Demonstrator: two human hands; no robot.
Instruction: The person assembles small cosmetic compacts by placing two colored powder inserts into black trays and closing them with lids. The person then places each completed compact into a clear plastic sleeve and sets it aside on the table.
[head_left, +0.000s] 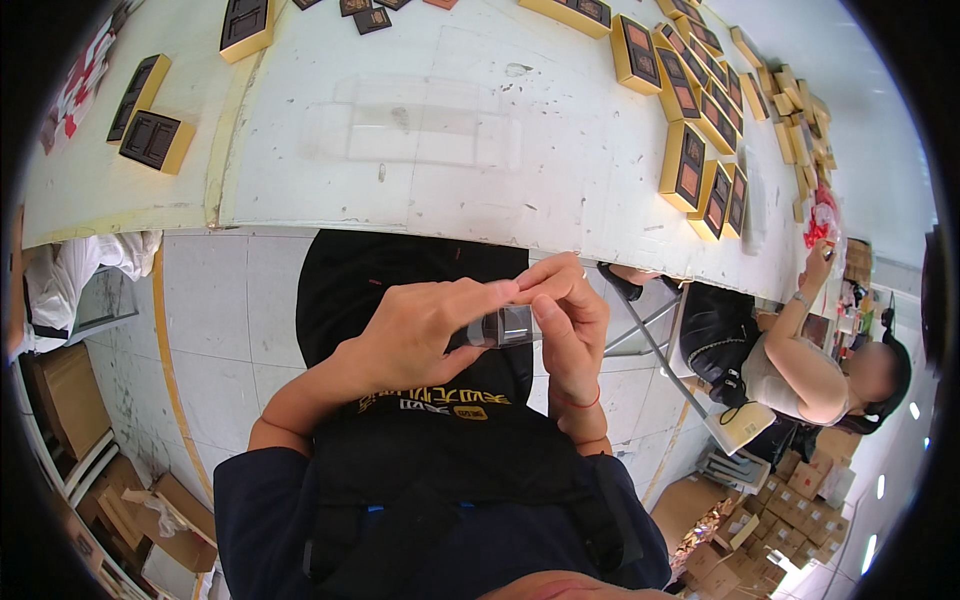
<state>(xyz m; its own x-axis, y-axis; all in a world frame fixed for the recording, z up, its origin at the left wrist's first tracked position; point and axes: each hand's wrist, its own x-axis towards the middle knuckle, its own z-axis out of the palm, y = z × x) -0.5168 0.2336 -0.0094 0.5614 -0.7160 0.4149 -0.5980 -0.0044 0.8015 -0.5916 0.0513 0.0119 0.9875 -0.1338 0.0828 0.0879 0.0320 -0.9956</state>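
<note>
Over my lap, in front of the table edge, both my hands hold a small clear plastic box with dark parts showing through it (514, 327). My left hand (416, 326) grips its left end between thumb and fingers. At its right end and top are the thumb and fingers of my right hand (566, 322). What exactly is inside the box cannot be told. On the white table (315, 187) beyond lies a flat, transparent plastic piece (420, 124).
Gold-sided boxes with dark and copper tops (679, 169) cluster at the table's right; more (154, 141) lie at the left. Small dark squares (373, 20) lie at the far edge. A co-worker (795, 367) sits at the right. Cardboard boxes (795, 517) are stacked behind.
</note>
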